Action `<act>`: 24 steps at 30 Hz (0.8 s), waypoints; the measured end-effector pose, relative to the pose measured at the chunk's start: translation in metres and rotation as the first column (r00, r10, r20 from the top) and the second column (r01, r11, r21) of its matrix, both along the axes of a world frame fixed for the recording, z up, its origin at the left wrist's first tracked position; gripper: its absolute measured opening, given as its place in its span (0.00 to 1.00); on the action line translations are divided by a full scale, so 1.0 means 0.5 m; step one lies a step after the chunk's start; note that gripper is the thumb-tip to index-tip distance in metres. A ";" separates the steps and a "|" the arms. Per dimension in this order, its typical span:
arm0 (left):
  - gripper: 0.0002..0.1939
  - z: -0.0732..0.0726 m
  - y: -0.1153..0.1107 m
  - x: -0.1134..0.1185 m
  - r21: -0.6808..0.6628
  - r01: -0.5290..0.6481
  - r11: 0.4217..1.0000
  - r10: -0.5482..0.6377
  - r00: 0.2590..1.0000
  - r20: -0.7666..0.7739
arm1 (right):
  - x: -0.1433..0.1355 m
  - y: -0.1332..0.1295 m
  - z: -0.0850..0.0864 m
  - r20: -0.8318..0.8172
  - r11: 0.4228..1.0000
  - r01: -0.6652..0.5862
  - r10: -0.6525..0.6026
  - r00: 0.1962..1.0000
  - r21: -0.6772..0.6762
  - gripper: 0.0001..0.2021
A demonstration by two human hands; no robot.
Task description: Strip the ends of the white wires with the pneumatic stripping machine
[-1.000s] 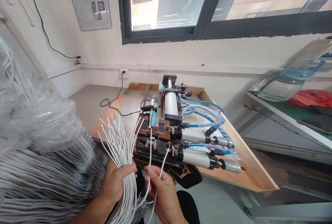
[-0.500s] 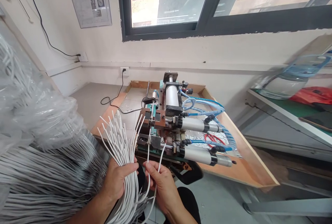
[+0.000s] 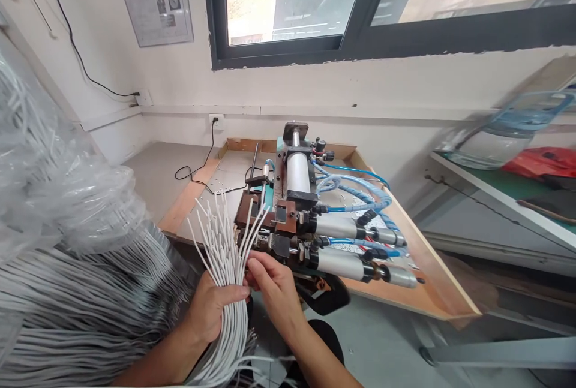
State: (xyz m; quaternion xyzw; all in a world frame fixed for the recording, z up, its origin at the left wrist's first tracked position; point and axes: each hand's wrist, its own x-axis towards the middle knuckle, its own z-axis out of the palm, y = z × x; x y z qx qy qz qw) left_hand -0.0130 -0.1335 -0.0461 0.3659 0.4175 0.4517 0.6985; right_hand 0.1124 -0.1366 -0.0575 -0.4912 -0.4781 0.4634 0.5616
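The left hand encloses the wire bundle, likely keeping ends accessible. The right hand curls beside it, its hold unclear.

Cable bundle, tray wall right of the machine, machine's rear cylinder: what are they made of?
Cable bundle: probably plastic-sheathed; smooth, whitish, flexible strands. Cores not discernible.
Tray wall: looks like wood, perhaps plywood; tan face, paler edge.
Rear cylinder: likely metal, possibly aluminium; smooth, silvery sheen.
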 end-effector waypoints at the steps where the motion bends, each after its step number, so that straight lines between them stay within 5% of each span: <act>1: 0.09 0.002 -0.001 0.001 -0.015 -0.001 1.000 0.001 1.000 0.003 | -0.010 0.006 0.012 -0.151 0.999 -0.011 0.006 0.988 -0.030 0.14; 6: 0.06 -0.003 0.000 -0.009 -0.064 -0.002 0.998 0.004 1.000 0.023 | -0.028 0.002 -0.010 -0.415 0.996 0.033 -0.063 0.908 -0.080 0.12; 11: 0.04 -0.016 0.007 -0.018 -0.118 -0.024 0.993 0.028 0.999 0.031 | -0.009 -0.028 -0.043 -0.445 0.985 0.011 -0.089 0.891 -0.174 0.13; 24: 0.14 -0.015 0.009 -0.013 -0.159 -0.108 0.981 0.108 0.994 -0.011 | -0.001 -0.025 -0.023 -0.423 0.960 -0.029 -0.095 0.901 -0.278 0.15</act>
